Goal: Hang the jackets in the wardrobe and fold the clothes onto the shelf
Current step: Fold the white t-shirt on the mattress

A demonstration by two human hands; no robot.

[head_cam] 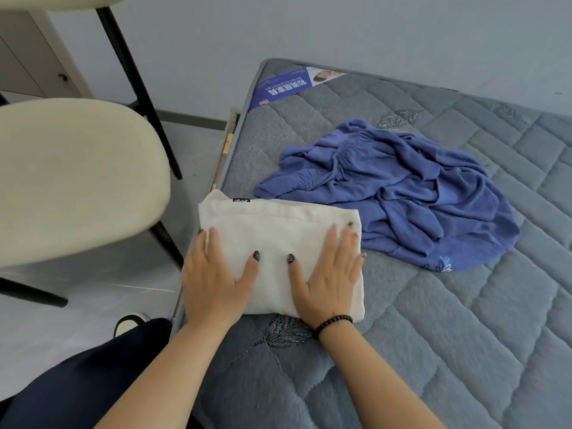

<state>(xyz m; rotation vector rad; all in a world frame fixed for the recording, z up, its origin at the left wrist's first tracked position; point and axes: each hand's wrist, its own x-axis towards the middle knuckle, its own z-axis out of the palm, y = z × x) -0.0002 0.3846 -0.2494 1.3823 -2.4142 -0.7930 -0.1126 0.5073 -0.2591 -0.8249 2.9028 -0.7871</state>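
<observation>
A white garment point(278, 230), folded into a rectangle, lies at the left edge of the grey quilted mattress point(433, 320). My left hand point(213, 280) presses flat on its left part with the fingers straight. My right hand point(331, 277), with a dark bead bracelet at the wrist, presses flat on its right part. Behind and to the right of it a blue garment point(402, 193) lies crumpled on the mattress.
A cream chair point(71, 178) with black legs stands close on the left over the pale floor. A blue label point(288, 88) sits at the mattress's far corner. A cabinet point(28, 60) is at the upper left, and a grey wall runs behind.
</observation>
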